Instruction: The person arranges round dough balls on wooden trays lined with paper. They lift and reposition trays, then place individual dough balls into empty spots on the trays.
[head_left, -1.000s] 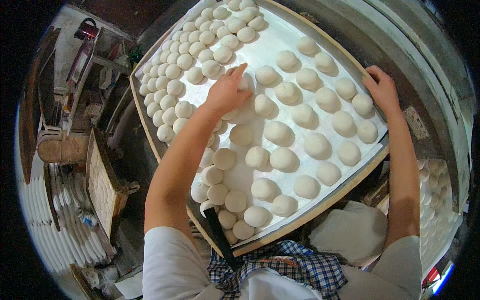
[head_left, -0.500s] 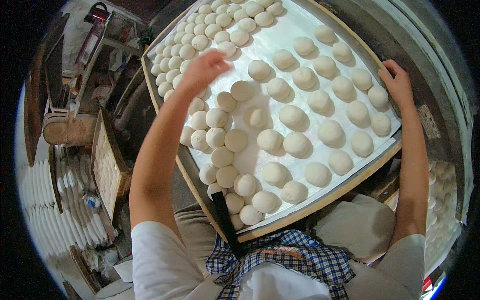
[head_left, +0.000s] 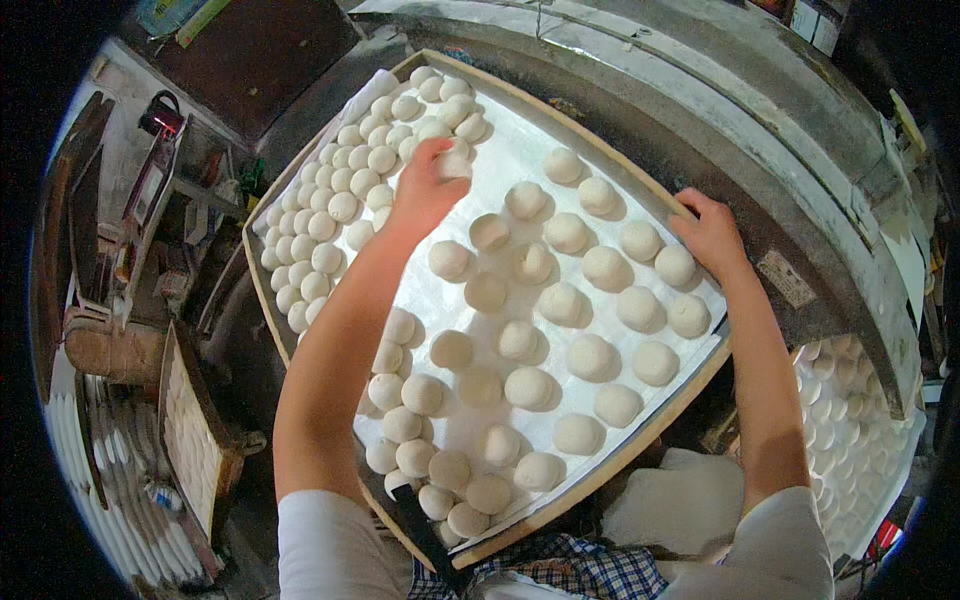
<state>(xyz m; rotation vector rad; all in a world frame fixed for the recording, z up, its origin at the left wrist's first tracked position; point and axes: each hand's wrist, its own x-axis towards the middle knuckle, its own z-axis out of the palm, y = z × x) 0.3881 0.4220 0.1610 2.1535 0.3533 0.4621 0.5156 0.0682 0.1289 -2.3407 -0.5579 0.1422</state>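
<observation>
Nearest me at the lower edge is my checked apron [head_left: 600, 572], with a black strap [head_left: 420, 532] crossing the near corner of the big tray [head_left: 600, 478]. The tray lies aslant across the middle of the frame, filled with dough balls [head_left: 591, 357]: loosely spaced at centre and right, bunched along the lower left side, packed tight toward the upper left. My right hand [head_left: 708, 235] has its fingers bent over the tray's right rim; I can't tell how they sit beneath. My left hand [head_left: 425, 195], in the upper middle, is curled round one ball [head_left: 455, 163], thumb on its near side; whether that ball is lifted I can't tell. Pale rounds [head_left: 850, 430] sit in rows at the lower right, and a smaller tray [head_left: 225, 480] leans at the lower left with more rounds in it.

White rods [head_left: 130, 500] lie close together at the far lower left. Beyond stand a brown block [head_left: 115, 350] and a shelf [head_left: 190, 190], while a grey ledge [head_left: 690, 60] bends across the top.

The balls are smooth, matt and slightly flattened, the sheet [head_left: 505, 150] under them white and a little shiny, the tray's rim plain tan wood
</observation>
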